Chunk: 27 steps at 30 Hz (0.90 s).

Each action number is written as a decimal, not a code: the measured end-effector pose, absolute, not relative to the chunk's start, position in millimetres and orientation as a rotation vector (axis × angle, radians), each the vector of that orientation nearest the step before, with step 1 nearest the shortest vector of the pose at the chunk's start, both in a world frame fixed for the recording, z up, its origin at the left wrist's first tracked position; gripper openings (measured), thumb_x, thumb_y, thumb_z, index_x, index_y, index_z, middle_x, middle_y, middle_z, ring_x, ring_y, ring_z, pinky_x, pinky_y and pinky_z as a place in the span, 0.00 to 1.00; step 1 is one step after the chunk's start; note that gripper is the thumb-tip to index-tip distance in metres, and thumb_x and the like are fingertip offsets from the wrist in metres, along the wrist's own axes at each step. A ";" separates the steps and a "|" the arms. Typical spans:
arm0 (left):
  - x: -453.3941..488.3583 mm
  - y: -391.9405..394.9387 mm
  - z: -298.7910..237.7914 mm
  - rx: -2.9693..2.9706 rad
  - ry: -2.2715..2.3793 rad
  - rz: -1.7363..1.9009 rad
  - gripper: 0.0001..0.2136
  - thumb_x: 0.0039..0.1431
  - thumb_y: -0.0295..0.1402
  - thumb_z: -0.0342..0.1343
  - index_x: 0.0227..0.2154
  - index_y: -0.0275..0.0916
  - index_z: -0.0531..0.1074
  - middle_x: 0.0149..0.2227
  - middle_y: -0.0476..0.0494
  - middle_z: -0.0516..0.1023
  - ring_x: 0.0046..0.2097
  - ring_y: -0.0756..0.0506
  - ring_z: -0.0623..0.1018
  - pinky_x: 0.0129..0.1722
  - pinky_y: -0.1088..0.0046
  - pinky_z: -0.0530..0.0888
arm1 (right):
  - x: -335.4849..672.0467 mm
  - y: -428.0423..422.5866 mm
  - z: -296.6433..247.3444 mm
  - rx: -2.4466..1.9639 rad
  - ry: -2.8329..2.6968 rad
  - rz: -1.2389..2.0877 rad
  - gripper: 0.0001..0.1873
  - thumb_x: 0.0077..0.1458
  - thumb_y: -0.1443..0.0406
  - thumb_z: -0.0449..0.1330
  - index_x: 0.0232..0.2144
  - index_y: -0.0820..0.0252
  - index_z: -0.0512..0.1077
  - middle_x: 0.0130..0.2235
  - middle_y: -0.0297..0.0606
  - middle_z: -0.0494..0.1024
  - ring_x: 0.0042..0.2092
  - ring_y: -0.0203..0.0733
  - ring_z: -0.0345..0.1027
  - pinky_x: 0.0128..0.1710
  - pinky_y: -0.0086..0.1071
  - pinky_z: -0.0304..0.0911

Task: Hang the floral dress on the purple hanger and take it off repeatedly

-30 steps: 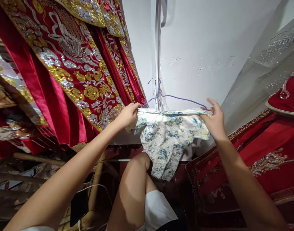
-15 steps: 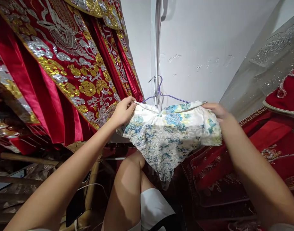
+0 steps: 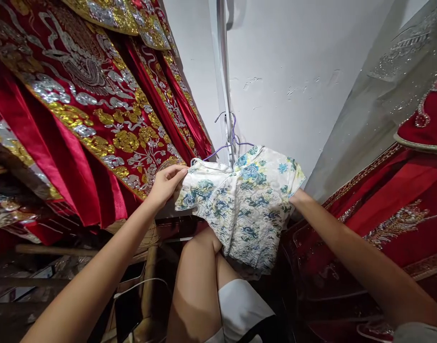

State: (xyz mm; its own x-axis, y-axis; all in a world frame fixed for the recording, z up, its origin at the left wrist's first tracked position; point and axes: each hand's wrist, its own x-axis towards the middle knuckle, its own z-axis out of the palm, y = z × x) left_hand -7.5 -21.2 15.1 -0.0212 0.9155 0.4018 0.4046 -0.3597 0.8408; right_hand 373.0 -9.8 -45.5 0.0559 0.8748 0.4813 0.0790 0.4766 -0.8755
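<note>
A short-sleeved white blouse [image 3: 252, 205] with blue, green and yellow flowers hangs on a purple wire hanger [image 3: 236, 142] from a pale upright pole. My left hand [image 3: 168, 183] pinches the blouse at its shoulder on the left, thumb and fingers pressed on the cloth. On the other side, my right hand [image 3: 299, 197] goes in at the sleeve opening; its fingers are hidden by the cloth. The collar sits tilted, and the right shoulder covers its end of the hanger.
Red costumes with gold and silver embroidery [image 3: 128, 138] hang on the left. More red beaded cloth [image 3: 390, 200] is at the right, beside a sheer sequined fabric [image 3: 379, 109]. A white wall [image 3: 286, 57] stands behind. Below left are a bamboo frame [image 3: 148, 281] and a white cable.
My right hand has gone from gripping the blouse's top edge to inside the sleeve. The blouse front now hangs flatter and the right shoulder is raised. My left hand has shifted down and left.
</note>
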 end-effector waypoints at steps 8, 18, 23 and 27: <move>21.8 -12.6 44.0 1.972 1.454 1.438 0.15 0.55 0.47 0.60 0.31 0.39 0.80 0.34 0.43 0.82 0.34 0.43 0.76 0.31 0.69 0.70 | 411.5 -11.2 -13.8 -0.817 -1.274 0.931 0.35 0.55 0.35 0.53 0.45 0.55 0.76 0.43 0.46 0.81 0.50 0.56 0.76 0.50 0.52 0.71; 70.3 -6.5 49.2 2.435 1.484 1.116 0.21 0.60 0.51 0.56 0.21 0.39 0.69 0.21 0.46 0.69 0.27 0.46 0.66 0.29 0.70 0.58 | 372.8 -117.3 -20.1 -0.781 -1.183 1.117 0.32 0.62 0.38 0.49 0.50 0.52 0.75 0.42 0.45 0.80 0.44 0.51 0.77 0.37 0.42 0.73; 92.5 -23.1 -5.4 1.795 1.436 1.603 0.29 0.68 0.56 0.35 0.24 0.41 0.69 0.22 0.45 0.68 0.27 0.46 0.68 0.28 0.70 0.62 | 310.9 -161.1 -54.3 -0.306 -1.662 1.602 0.41 0.57 0.41 0.62 0.66 0.51 0.64 0.58 0.48 0.73 0.48 0.48 0.73 0.48 0.42 0.69; 123.8 -28.4 -2.4 1.509 1.255 1.526 0.35 0.67 0.60 0.26 0.20 0.42 0.65 0.18 0.46 0.64 0.22 0.48 0.64 0.24 0.69 0.62 | 270.8 -146.4 -63.4 -0.239 -1.452 1.813 0.50 0.59 0.45 0.62 0.74 0.42 0.41 0.64 0.49 0.66 0.40 0.41 0.73 0.40 0.38 0.67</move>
